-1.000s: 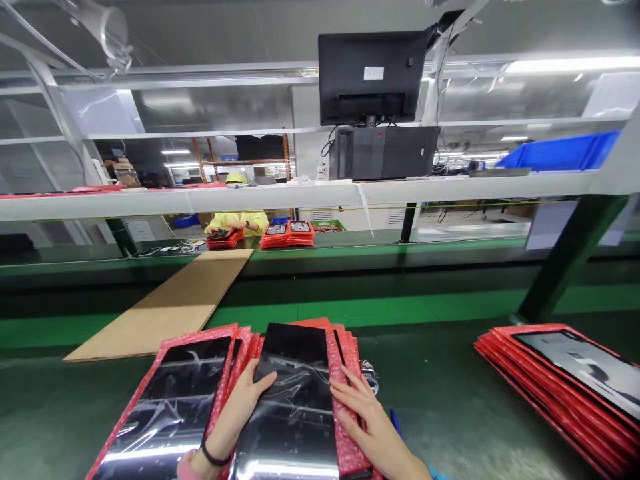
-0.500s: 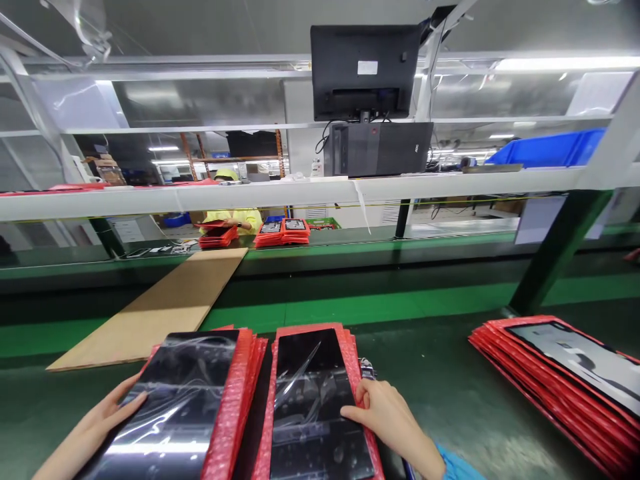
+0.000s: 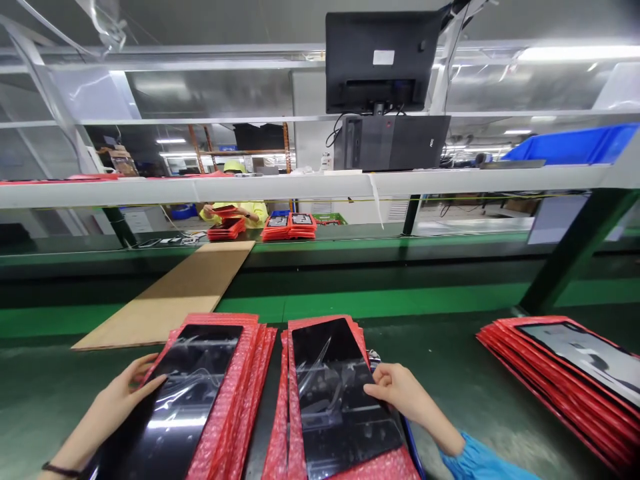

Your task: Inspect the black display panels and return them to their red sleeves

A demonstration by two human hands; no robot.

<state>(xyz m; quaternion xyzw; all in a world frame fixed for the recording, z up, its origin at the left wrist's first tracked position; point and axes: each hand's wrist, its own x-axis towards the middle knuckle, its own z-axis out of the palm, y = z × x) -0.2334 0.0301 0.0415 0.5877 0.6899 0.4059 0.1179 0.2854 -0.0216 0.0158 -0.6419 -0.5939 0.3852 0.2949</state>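
Two stacks of red bubble-wrap sleeves topped with glossy black panels lie in front of me on the green bench. My left hand (image 3: 127,389) grips the left edge of the left stack's top panel (image 3: 175,403), thumb on its face. My right hand (image 3: 400,393) pinches the right edge of the right stack's top panel (image 3: 340,390), whose clear film is wrinkled. Both panels lie flat on their red sleeves (image 3: 235,393).
A third stack of red sleeves with a panel (image 3: 565,373) sits at the right. A brown board (image 3: 175,293) spans the green conveyor. Across the line a person in yellow (image 3: 235,212) handles similar red stacks (image 3: 290,227). A monitor (image 3: 383,60) and blue bin (image 3: 570,147) sit on the shelf.
A second ago both hands rested on one panel in the right stack. My left hand has moved to the left stack's edge and my right hand now pinches the right panel's edge.
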